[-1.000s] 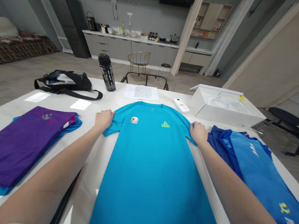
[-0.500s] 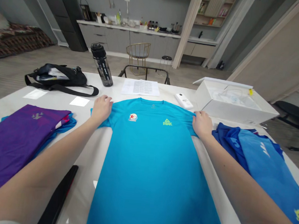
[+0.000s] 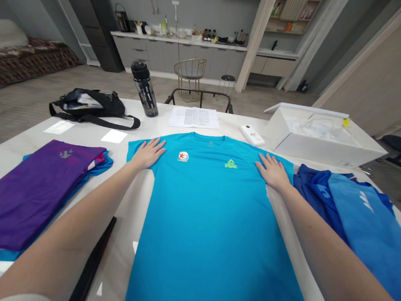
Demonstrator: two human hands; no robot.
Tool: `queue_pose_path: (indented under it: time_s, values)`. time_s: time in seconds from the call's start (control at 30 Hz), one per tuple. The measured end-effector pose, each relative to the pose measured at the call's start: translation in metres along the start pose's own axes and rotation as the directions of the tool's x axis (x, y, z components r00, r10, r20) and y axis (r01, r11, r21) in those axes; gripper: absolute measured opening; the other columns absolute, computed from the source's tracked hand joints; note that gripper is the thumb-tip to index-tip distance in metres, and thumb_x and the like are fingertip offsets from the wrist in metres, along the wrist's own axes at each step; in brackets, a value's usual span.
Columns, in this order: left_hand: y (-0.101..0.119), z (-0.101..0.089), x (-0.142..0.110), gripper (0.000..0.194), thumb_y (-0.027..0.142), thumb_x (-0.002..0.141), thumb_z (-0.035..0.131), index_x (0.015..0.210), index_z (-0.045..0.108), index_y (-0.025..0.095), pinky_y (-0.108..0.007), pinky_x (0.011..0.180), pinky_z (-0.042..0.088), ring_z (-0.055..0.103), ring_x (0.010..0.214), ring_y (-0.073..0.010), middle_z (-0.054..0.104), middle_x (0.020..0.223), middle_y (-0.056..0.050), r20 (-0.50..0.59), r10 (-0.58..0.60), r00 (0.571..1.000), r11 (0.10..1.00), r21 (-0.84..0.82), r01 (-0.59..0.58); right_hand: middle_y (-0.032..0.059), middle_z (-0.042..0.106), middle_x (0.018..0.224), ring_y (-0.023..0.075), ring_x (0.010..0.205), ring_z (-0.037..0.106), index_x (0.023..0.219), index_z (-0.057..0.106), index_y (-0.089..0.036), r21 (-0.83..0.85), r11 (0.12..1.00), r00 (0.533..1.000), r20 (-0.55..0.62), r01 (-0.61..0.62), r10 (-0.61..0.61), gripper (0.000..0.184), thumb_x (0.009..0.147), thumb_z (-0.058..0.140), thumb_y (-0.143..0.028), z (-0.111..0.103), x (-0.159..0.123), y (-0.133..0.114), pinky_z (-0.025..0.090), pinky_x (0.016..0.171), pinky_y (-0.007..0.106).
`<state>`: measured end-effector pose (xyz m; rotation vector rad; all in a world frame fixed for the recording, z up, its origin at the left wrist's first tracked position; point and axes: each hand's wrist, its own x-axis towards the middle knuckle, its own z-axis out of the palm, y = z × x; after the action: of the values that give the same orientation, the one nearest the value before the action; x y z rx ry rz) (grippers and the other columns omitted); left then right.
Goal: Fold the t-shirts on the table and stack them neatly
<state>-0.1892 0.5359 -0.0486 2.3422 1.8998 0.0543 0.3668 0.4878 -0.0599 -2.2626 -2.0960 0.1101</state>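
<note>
A bright blue T-shirt (image 3: 212, 217) lies spread front side up, its collar toward the far edge of the table and its lower hem out of the frame. Two small logos show on its chest. My left hand (image 3: 148, 153) rests flat on the left sleeve and shoulder, fingers spread. On the opposite sleeve, my right hand (image 3: 272, 171) also presses flat with its fingers apart. Both sleeve ends stick out past my hands, laid out sideways. Neither hand grips the cloth.
Folded purple shirts (image 3: 38, 192) lie at left, folded blue shirts (image 3: 363, 216) at right. Along the far edge are a black bag (image 3: 95, 108), a bottle (image 3: 145, 92), printed paper (image 3: 194, 118), a white handheld device (image 3: 253, 135) and an open white box (image 3: 324, 142). A dark flat object (image 3: 94, 263) lies beside my left forearm.
My hands have let go of the sleeves and now lie flat on them with fingers spread. The sleeves stretch out wider to both sides. The camera view has shifted slightly.
</note>
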Motion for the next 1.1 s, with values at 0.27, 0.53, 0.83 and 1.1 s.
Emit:
queue_pose_path:
  time_s: [0.27,0.53,0.83,1.1]
  values:
    - [0.082,-0.016,-0.030,0.056,0.040,0.106,0.021,0.154,0.042,0.021,-0.044,0.126,0.016,0.029,0.153,-0.0226,0.036,0.164,-0.007,-0.235,0.170,0.957,0.985,0.036,-0.167,0.0157,0.033,0.164,0.0276,0.153,0.026,0.154,0.042,-0.011,0.038,0.988,0.970,-0.197,0.152,-0.141,0.065,0.106,0.021,-0.049,-0.017,-0.029,-0.069,0.023,0.123,0.046]
    - [0.127,0.022,-0.045,0.064,0.060,0.103,0.024,0.160,0.032,0.030,-0.051,0.126,0.015,0.020,0.156,-0.0268,0.028,0.167,-0.004,-0.072,0.105,0.992,0.994,-0.035,-0.108,0.0041,0.025,0.168,0.0319,0.155,0.020,0.160,0.032,-0.032,0.008,0.991,0.991,-0.014,0.132,-0.132,0.066,0.103,0.023,-0.064,0.004,-0.053,-0.106,0.017,0.123,0.059]
    - [0.141,0.010,-0.064,0.061,0.050,0.105,0.023,0.159,0.034,0.023,-0.047,0.128,0.010,0.019,0.156,-0.0233,0.026,0.168,-0.006,-0.238,0.206,0.949,0.978,0.015,-0.208,0.0078,0.027,0.167,0.0288,0.155,0.018,0.158,0.038,-0.023,-0.032,0.969,0.954,-0.167,0.247,-0.249,0.062,0.106,0.027,-0.054,-0.009,-0.067,-0.105,0.014,0.125,0.055]
    - [0.178,0.026,-0.123,0.068,0.062,0.102,0.019,0.159,0.034,0.028,-0.057,0.125,0.017,0.021,0.155,-0.0291,0.026,0.167,-0.007,-0.094,0.140,0.986,0.989,-0.032,-0.144,0.0039,0.023,0.168,0.0297,0.156,0.018,0.161,0.030,-0.033,0.068,0.974,0.977,-0.012,0.214,-0.214,0.069,0.102,0.020,-0.068,-0.001,-0.134,-0.130,0.013,0.124,0.059]
